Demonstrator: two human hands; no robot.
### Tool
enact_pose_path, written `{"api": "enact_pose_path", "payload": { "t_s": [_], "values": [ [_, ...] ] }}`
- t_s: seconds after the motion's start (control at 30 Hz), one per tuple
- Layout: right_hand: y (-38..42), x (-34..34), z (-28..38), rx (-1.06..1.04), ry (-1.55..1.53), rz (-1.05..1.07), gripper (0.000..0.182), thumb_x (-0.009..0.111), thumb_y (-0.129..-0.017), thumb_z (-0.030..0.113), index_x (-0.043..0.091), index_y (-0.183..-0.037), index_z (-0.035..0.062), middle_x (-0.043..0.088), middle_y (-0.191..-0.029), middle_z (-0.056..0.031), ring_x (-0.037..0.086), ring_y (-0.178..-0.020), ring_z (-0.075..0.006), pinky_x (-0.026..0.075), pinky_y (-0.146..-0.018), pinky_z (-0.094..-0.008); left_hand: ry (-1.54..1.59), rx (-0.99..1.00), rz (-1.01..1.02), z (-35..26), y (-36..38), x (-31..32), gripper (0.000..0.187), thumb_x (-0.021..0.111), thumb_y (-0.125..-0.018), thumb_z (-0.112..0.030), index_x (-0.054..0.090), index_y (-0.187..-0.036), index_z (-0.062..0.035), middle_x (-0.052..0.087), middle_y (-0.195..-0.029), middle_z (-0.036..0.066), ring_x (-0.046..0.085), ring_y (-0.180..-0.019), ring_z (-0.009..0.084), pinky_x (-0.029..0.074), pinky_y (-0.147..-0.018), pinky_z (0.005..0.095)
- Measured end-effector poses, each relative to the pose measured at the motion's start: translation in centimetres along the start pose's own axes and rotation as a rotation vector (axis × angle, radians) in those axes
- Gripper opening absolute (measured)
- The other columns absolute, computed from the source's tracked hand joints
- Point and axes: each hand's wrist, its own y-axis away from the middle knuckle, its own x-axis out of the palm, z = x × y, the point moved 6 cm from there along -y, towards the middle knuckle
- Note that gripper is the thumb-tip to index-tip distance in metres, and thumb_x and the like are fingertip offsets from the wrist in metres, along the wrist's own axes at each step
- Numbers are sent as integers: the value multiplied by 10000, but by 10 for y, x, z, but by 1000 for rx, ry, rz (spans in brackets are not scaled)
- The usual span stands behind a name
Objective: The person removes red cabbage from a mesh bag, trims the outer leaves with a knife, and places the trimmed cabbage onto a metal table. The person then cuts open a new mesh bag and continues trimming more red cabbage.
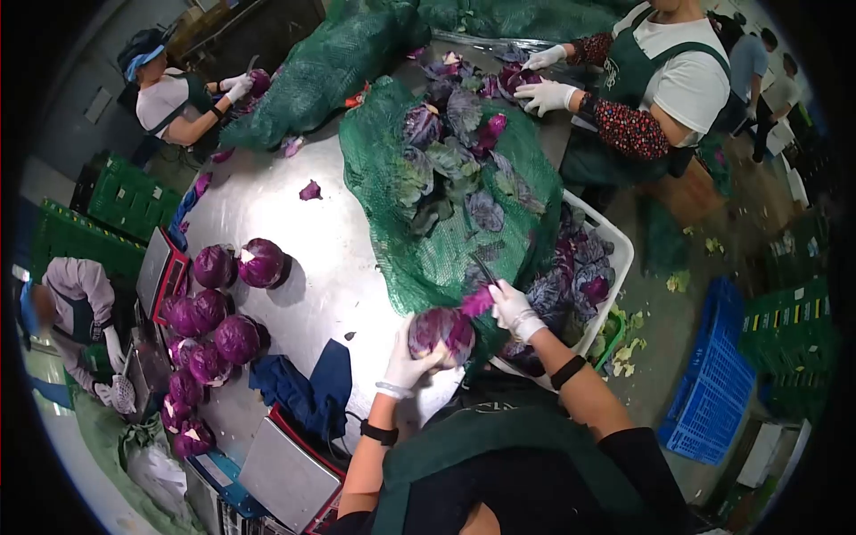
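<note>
Near the table's front edge, my gloved left hand point(406, 361) is closed around the side of a red cabbage point(443, 334), whose surface is mottled purple and pale. Just to the right and above it, my gloved right hand point(515, 310) is closed on a thin dark knife point(482, 267), its blade pointing up and away. A torn purple leaf point(477, 301) is at the fingers of that hand, beside the cabbage. Beyond both hands lies a green mesh sack point(383, 178) with loose outer cabbage leaves point(459, 169) heaped on it.
Several trimmed red cabbages point(236, 339) sit left on the metal table point(312, 236), near a scale point(290, 468) and dark blue cloth point(308, 388). A white bin point(621, 259) of leaves stands right, before a blue crate point(709, 374). Co-workers point(655, 80) handle cabbages across the table.
</note>
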Motion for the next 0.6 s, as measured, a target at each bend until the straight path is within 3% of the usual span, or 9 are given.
{"api": "enact_pose_path", "payload": {
  "t_s": [0.07, 0.13, 0.2, 0.27, 0.33, 0.4, 0.5, 0.57, 0.6],
  "values": [
    [-2, -17, -6, 72, 91, 94, 253, 478, -918, 323, 477, -1045, 104, 482, -564, -35, 394, -333, -126, 338, -318, -267, 131, 83, 127, -14, 2, -11, 909, 762, -676, -171, 223, -1389, -4, 376, -1330, 170, 390, -1224, 261, 328, -1023, 368],
    [0, -28, -10, 37, 106, 39, 306, 511, -906, 313, 468, -1104, 83, 500, -585, -43, 437, -376, -129, 362, -332, -275, 298, -90, 182, -10, 11, -13, 898, 744, -693, -145, 205, -1399, -14, 348, -1356, 160, 406, -1213, 259, 335, -1018, 364],
    [43, -27, 51, -541, 816, -357, 369, 619, -830, 278, 473, -1083, 53, 554, -709, -63, 566, -589, -168, 470, -533, -313, 252, -87, 172, -28, 8, -6, 906, 761, -681, -160, 224, -1396, -20, 353, -1349, 155, 435, -1183, 258, 343, -1011, 360],
    [77, 8, 84, -693, 539, -103, 387, 625, -792, 336, 511, -1040, 61, 590, -767, -133, 612, -671, -266, 500, -651, -358, 104, -67, 138, -33, 2, 2, 892, 778, -671, -190, 267, -1382, -19, 371, -1332, 170, 422, -1192, 265, 331, -1019, 366],
    [109, 46, 93, -865, 825, 150, 401, 638, -756, 381, 532, -949, 47, 576, -780, -132, 606, -671, -298, 503, -637, -389, -204, 41, 151, -35, -7, 3, 880, 789, -662, -226, 305, -1366, -15, 381, -1317, 191, 394, -1215, 282, 305, -1032, 372],
    [103, 59, 86, -764, 1062, 174, 274, 619, -751, 332, 532, -802, 77, 586, -765, -113, 607, -660, -303, 496, -595, -399, -327, 173, 247, -44, -12, 12, 881, 790, -660, -247, 313, -1367, -27, 374, -1325, 198, 365, -1238, 298, 288, -1039, 374],
    [73, 40, 98, -852, 795, 182, 128, 553, -746, 190, 548, -738, 63, 583, -674, -138, 593, -642, -320, 486, -579, -404, -193, 164, 274, -29, -16, 2, 886, 788, -664, -249, 303, -1377, -43, 354, -1356, 179, 351, -1256, 292, 293, -1037, 372],
    [22, -2, 84, -687, 653, -44, 145, 593, -764, 178, 550, -754, 40, 578, -655, -130, 579, -560, -230, 472, -551, -314, 87, -76, 317, -32, -8, 1, 850, 754, -711, -185, 261, -1387, -38, 348, -1366, 154, 348, -1263, 261, 315, -1030, 367],
    [4, -25, 76, -627, 842, -258, 175, 628, -769, 199, 545, -739, 48, 575, -626, -101, 571, -547, -184, 466, -542, -300, 83, -69, 310, -27, -4, 3, 850, 754, -711, -185, 261, -1387, -38, 348, -1366, 154, 348, -1263, 261, 315, -1030, 367]
  ]
}}
